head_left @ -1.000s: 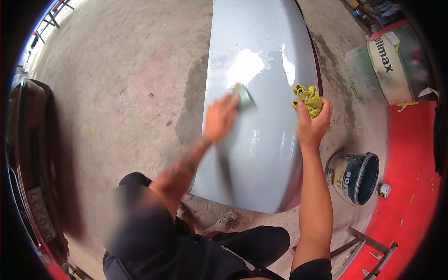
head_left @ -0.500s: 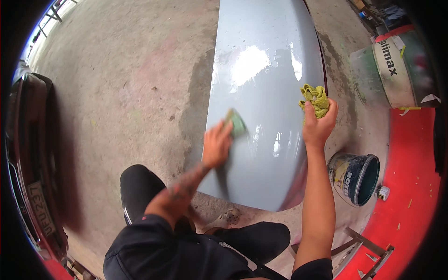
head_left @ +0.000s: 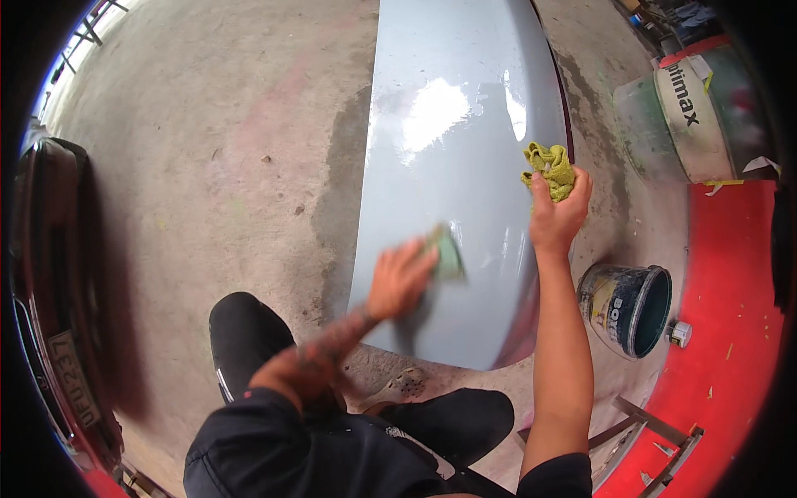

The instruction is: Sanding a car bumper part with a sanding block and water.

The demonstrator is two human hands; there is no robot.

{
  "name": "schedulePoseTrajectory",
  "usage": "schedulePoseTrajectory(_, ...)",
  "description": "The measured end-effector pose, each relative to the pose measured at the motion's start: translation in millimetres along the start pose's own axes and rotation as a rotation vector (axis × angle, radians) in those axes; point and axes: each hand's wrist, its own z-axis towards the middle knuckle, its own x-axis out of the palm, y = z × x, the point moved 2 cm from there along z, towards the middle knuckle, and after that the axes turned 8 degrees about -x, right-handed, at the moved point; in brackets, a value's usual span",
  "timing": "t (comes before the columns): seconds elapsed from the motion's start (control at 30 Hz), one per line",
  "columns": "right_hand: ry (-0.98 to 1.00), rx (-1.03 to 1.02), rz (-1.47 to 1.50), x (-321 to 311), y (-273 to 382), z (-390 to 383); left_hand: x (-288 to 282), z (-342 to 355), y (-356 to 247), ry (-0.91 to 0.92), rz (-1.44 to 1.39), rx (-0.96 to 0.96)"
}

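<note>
One pale-grey panel (head_left: 398, 195); left hand (head_left: 400, 278) gripping a green pad (head_left: 451, 254) over it; right hand (head_left: 560, 214) clutching a crumpled yellow-green cloth (head_left: 552, 168).

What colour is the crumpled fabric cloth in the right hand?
The crumpled fabric cloth is yellow-green, clearest in the head view.

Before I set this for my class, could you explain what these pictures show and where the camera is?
There is no machine here: a person works bare-handed. Every picture comes from one camera worn on the person's head, looking down; its wide fisheye lens bends straight edges near the rim. The left hand, somewhat blurred, holds a green pad at a pale grey, curved panel. Bright reflections shine on its surface. The right hand grips a crumpled yellow-green cloth by the panel's right edge. Further right are a dark bucket and a small can.
</note>
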Motion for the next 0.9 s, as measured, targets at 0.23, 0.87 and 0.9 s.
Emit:
schedulePoseTrajectory(0.23, 0.016, -0.02, 0.02, 6, 7, 4, -27, 220, 57, -0.211, -0.001, -0.493)
schedulePoseTrajectory(0.87, -0.001, -0.019, -0.012, -1, -8, 0, 1, 67, -58, -0.032, -0.036, -0.005)
schedulePoseTrajectory(0.9, -0.002, -0.019, -0.008, -1, -7, -1, -7, 65, -50, -0.033, -0.031, -0.005)
